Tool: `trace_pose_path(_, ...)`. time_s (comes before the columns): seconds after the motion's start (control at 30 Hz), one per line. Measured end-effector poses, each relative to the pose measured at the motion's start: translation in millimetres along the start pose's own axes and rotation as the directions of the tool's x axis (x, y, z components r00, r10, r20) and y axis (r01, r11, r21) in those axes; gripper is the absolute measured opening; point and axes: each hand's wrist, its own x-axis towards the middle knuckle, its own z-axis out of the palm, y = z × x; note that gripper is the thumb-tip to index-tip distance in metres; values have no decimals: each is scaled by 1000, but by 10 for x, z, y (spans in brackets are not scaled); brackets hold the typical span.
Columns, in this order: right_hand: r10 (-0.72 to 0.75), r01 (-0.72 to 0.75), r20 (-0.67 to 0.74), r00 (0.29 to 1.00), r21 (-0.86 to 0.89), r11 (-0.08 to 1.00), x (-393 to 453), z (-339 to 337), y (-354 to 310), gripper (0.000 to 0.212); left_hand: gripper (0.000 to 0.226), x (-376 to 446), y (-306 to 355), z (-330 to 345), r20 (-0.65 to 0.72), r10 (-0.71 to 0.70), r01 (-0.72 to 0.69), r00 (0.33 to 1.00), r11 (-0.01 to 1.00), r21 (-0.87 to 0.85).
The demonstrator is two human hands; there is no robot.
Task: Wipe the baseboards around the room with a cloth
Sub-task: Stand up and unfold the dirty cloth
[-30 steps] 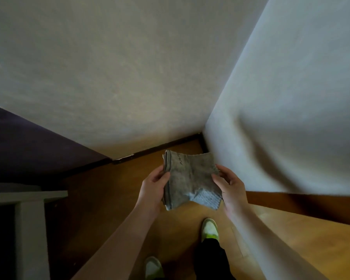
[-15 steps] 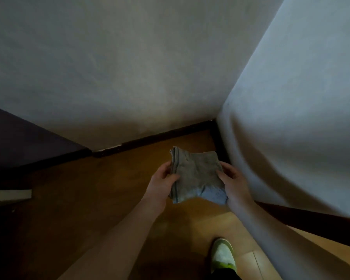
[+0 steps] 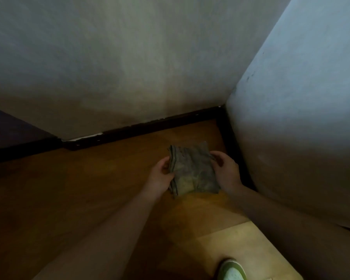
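Cloth (image 3: 193,170), folded into a pad, sits between your left hand (image 3: 160,175) and right hand (image 3: 226,172), fingers curled on its edges. You hold it above the floor (image 3: 89,188), corner baseboard (image 3: 141,129) at twelve o'clock, likely ready for wiping.

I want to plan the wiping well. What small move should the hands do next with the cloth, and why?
Probably lower the folded cloth to the dark baseboard near the corner. The left hand and right hand both grip the cloth above the wooden floor, and it touches no baseboard yet.
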Motion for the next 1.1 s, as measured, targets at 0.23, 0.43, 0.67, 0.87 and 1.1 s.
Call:
trace_pose_path(0.23, -19, 1, -59, 998, -304, 953, 345, 321, 241, 45, 79, 532, -335, -63, -9, 57, -49, 998, 923, 381)
trace_pose_path(0.43, -291, 238, -8, 957, -559, 795, 132, 497, 449, 59, 61, 616, -411, -6, 95, 429, -248, 898, 317, 915)
trace_pose_path(0.67, -233, 482, 434, 870, -655, 582, -13, 545, 902, 73, 69, 744, -468, 117, 376, 216, -392, 901, 34, 919)
trace_pose_path(0.87, -243, 528, 475, 846, -676, 515, -70, 524, 912, 73, 91, 777, -549, 74, 369, 33, -368, 929, -28, 929)
trace_pose_path(1.1, -365, 583, 464, 807, -720, 376, -502, 463, 1025, 67, 97, 856, -595, 35, 395, 33, -393, 918, -50, 918)
